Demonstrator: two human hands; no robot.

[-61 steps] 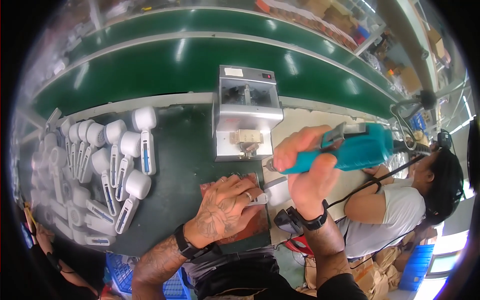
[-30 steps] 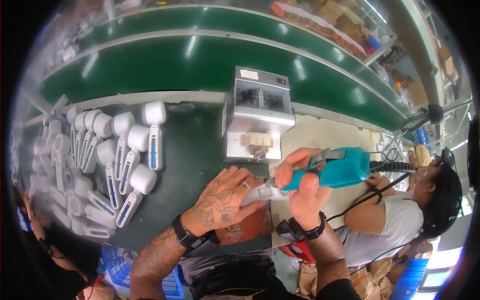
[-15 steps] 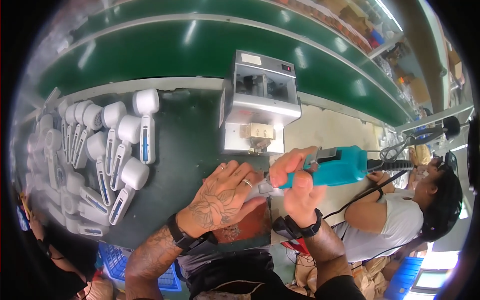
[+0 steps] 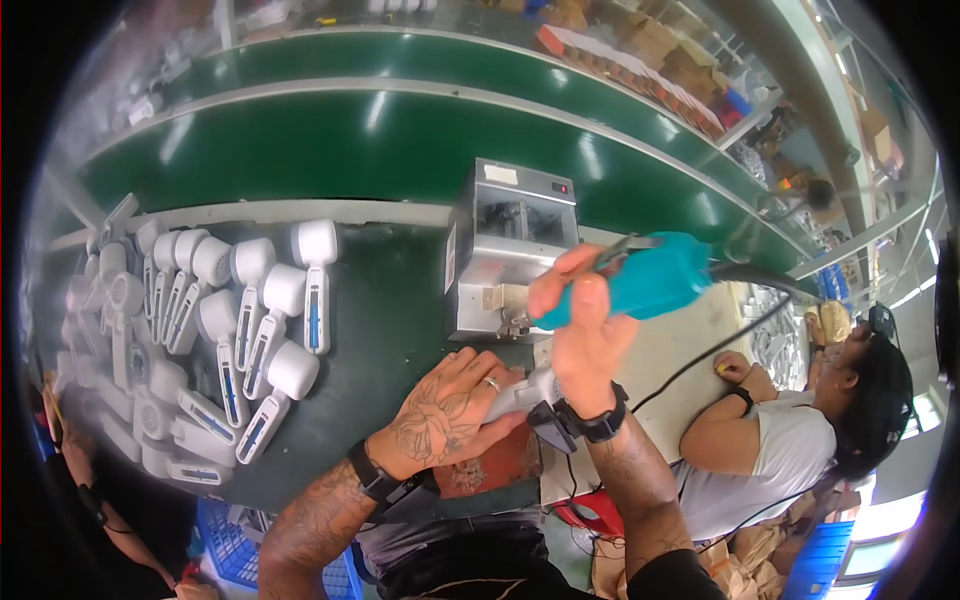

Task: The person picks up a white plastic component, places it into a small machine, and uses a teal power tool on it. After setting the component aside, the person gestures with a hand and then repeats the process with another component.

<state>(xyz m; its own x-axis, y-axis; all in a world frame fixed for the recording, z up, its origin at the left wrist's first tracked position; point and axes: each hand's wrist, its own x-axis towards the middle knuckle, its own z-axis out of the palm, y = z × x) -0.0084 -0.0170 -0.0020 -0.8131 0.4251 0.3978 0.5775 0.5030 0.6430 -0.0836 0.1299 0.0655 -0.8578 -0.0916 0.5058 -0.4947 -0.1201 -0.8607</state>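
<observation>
My left hand [image 4: 440, 408] is closed on a white shower head [image 4: 514, 400], holding it over a reddish-brown patch [image 4: 490, 465] at the bench's near edge. Part of the shower head is hidden behind my right wrist. Wrapped round a teal electric screwdriver [image 4: 665, 275], my right hand [image 4: 592, 345] is raised above the bench. The tool's front end points left, close to the brass-coloured outlet of a grey screw feeder [image 4: 512, 250]; its tip is hard to make out. Several white shower heads [image 4: 317, 285] with blue strips in their handles lie on the left.
A black cable [image 4: 715, 350] runs from the right toward my right forearm. To the right a person in a white top [image 4: 765, 430] sits at the bench. A blue basket [image 4: 235, 545] is below on the left. Green conveyor belt [image 4: 330, 140] crosses beyond the feeder.
My right hand has lifted the screwdriver up and away from the shower head, toward the feeder's outlet. The left hand keeps its hold on the shower head. The whole view has shifted slightly.
</observation>
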